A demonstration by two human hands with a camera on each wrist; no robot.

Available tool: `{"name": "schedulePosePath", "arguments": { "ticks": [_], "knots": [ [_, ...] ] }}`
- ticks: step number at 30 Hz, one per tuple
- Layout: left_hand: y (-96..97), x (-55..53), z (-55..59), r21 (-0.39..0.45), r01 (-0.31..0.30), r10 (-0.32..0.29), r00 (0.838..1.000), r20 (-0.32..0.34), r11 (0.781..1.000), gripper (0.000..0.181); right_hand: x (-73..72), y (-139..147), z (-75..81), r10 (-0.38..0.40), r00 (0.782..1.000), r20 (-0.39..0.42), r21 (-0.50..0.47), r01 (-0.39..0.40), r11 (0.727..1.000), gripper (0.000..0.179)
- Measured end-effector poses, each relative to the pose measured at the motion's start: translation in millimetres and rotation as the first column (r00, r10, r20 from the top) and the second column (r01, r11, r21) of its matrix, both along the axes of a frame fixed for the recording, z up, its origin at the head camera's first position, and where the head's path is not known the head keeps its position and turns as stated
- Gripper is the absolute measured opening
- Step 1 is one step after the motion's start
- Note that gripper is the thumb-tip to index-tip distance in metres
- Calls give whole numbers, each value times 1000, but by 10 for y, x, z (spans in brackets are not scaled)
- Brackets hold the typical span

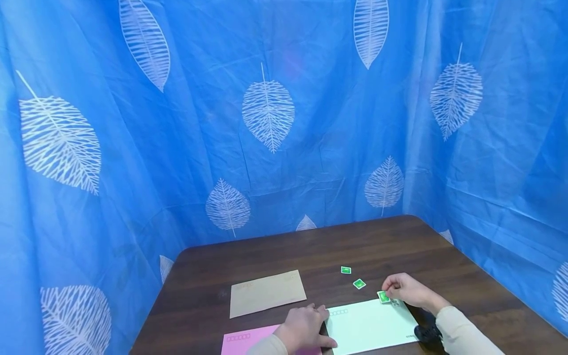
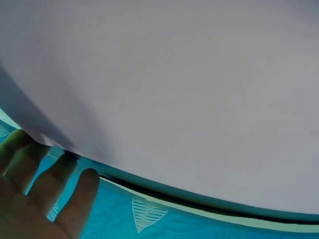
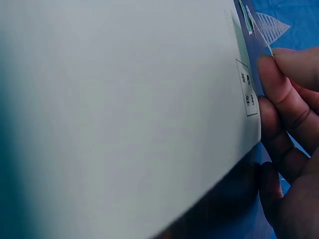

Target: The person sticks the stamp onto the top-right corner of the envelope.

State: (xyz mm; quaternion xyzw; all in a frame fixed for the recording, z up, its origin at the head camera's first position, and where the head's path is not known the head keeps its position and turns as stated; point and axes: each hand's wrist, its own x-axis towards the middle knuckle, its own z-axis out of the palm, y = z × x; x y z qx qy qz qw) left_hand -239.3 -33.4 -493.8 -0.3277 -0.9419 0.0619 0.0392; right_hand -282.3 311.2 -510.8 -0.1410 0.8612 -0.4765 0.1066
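Observation:
My right hand (image 1: pixel 410 290) pinches a small green stamp (image 1: pixel 382 297) with a white border over the top right corner of a pale white-green envelope (image 1: pixel 370 328). In the right wrist view the stamp shows only as a thin edge (image 3: pixel 260 31) at the thumb and index finger, close to the printed box (image 3: pixel 246 88) on the envelope. At the envelope's left end my left hand (image 1: pixel 306 326) rests with fingers spread, its thumb on the lower left corner. The left wrist view shows those fingers (image 2: pixel 82 199) extended along the paper's edge.
Two more green stamps (image 1: pixel 346 270) lie on the dark wooden table (image 1: pixel 213 266) beyond the envelope. A brown envelope (image 1: pixel 266 294) is at the back left. Partly under my left arm lies a pink envelope (image 1: pixel 237 342). Blue leaf-patterned curtains (image 1: pixel 310 148) surround the table.

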Motion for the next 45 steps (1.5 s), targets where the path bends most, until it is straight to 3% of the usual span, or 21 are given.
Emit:
{"name": "schedulePosePath", "arguments": {
  "ticks": [14,23,45],
  "knots": [
    [5,-24,-8,-9,0,1,1000,9,1000,72,31,-65,-32,-36,998,-58,27,38,999,6],
    [8,-11,-14,-1,2,-2,1000,21,1000,70,34,-84,-36,-21,996,-91,109,31,994,8],
    [14,-1,2,3,2,-2,1000,14,1000,69,58,-54,-36,-28,995,-96,142,42,989,10]
  ]
}}
